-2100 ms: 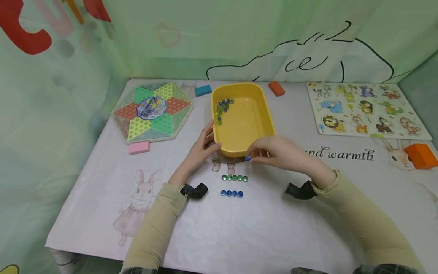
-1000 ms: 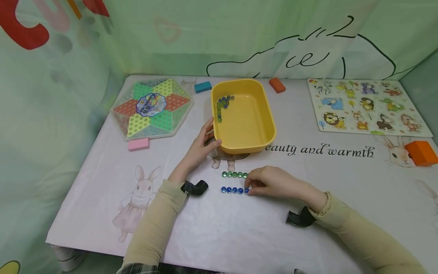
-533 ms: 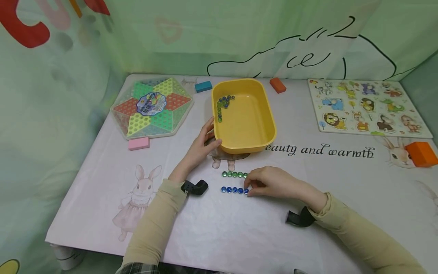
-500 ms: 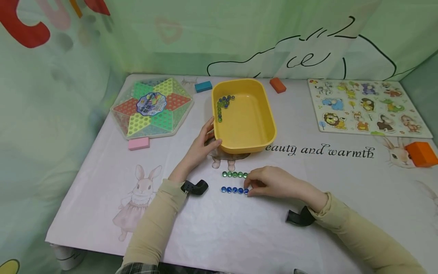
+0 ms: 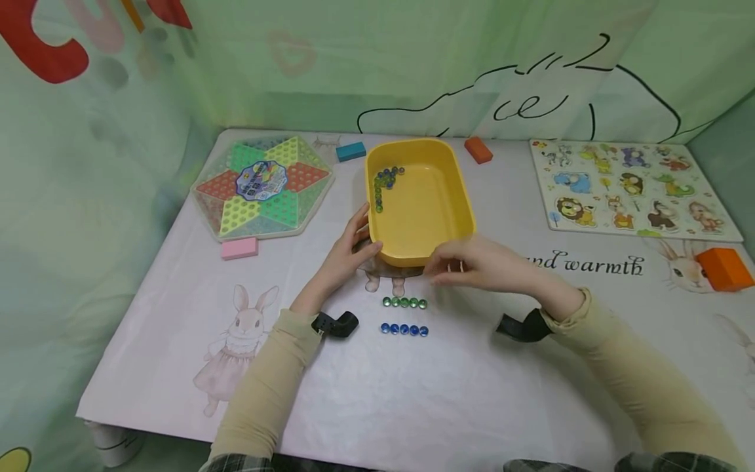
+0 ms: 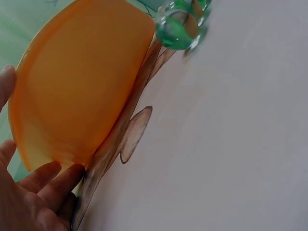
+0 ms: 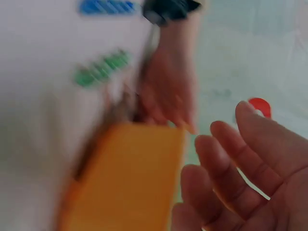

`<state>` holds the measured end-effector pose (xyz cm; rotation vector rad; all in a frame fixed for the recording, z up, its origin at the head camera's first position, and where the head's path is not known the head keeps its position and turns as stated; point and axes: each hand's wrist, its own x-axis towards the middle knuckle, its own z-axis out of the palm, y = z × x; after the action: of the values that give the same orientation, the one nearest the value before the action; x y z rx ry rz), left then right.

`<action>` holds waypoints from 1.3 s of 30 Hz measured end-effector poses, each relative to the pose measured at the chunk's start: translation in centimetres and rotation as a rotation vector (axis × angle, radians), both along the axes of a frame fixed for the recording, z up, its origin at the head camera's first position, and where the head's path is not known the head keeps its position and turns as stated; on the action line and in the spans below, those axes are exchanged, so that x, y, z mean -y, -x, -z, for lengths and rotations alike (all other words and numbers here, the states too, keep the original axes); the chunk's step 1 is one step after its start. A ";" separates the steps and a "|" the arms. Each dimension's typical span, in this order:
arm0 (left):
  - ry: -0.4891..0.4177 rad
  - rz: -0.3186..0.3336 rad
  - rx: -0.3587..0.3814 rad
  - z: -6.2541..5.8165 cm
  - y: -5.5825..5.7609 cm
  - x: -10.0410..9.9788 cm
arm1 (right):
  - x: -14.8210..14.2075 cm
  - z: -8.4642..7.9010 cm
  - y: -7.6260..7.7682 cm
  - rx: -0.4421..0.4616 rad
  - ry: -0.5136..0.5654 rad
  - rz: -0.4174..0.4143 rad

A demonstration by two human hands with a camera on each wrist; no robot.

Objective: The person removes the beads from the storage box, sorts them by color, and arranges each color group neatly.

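The yellow plastic tub (image 5: 427,216) is set at the twelve o'clock of the table (image 5: 472,393), glass marbles (image 5: 386,183) gathered at its ten. At eight, its corner is gripped by the left hand (image 5: 342,252). At five, the right hand (image 5: 480,262) is held near the rim, its fingers loosely curved and bare. At six, five green marbles (image 5: 404,303) are lined up, then five blue marbles (image 5: 404,330). At nine, a Chinese checkers board (image 5: 262,182) is laid.

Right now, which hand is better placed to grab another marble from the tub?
Probably the right. The right hand looks free and hovers by the near end of the tub. The left hand is nearer the marbles inside but holds the tub's side.
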<state>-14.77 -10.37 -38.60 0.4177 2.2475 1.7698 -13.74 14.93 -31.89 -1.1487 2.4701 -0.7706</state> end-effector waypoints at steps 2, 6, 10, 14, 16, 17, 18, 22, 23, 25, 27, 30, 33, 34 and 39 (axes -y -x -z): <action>-0.005 -0.002 -0.001 0.3 0.2 0.1 | 0.3 -1.1 1.1 -0.013 0.019 0.012; -0.003 -0.016 0.006 1.9 1.0 0.2 | 1.1 -3.0 3.6 -0.014 0.041 0.061; 0.016 -0.026 0.006 3.1 1.6 0.2 | 2.0 -4.3 5.8 -0.002 0.048 0.103; 0.017 -0.036 -0.005 3.3 1.7 0.2 | 3.2 -4.6 7.6 -0.047 0.024 0.107; 0.016 -0.039 -0.005 3.2 1.7 0.2 | 3.8 -4.2 8.5 -0.048 -0.005 0.124; 0.016 -0.040 -0.002 3.2 1.7 0.2 | 4.1 -4.0 8.9 -0.043 -0.020 0.134; 0.013 -0.037 -0.001 3.2 1.6 0.2 | 4.4 -3.7 9.3 -0.029 -0.033 0.148; 0.002 -0.020 -0.006 3.3 1.6 0.2 | 5.3 -2.3 11.0 0.005 -0.056 0.180; 0.001 -0.015 -0.010 3.3 1.6 0.2 | 5.5 -2.0 11.4 0.004 -0.061 0.183; 0.005 -0.014 -0.018 3.3 1.6 0.2 | 5.9 -1.5 12.0 0.008 -0.081 0.190; 0.005 -0.016 -0.024 3.4 1.6 0.2 | 6.2 -0.8 12.6 0.007 -0.120 0.190; 0.002 -0.026 -0.027 3.7 1.5 0.2 | 6.8 0.4 13.2 -0.026 -0.188 0.175; -0.001 -0.033 -0.021 3.9 1.3 0.1 | 7.4 1.5 13.4 -0.055 -0.253 0.160; 0.003 -0.034 -0.017 4.0 1.3 0.1 | 7.6 1.8 13.3 -0.057 -0.266 0.157; 0.009 -0.013 -0.010 3.2 0.8 0.0 | 8.2 2.4 13.2 -0.066 -0.291 0.123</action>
<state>-15.62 -10.39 -41.79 0.4114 2.2693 1.7670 -26.94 6.77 -34.27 -0.9370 2.6180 -0.3902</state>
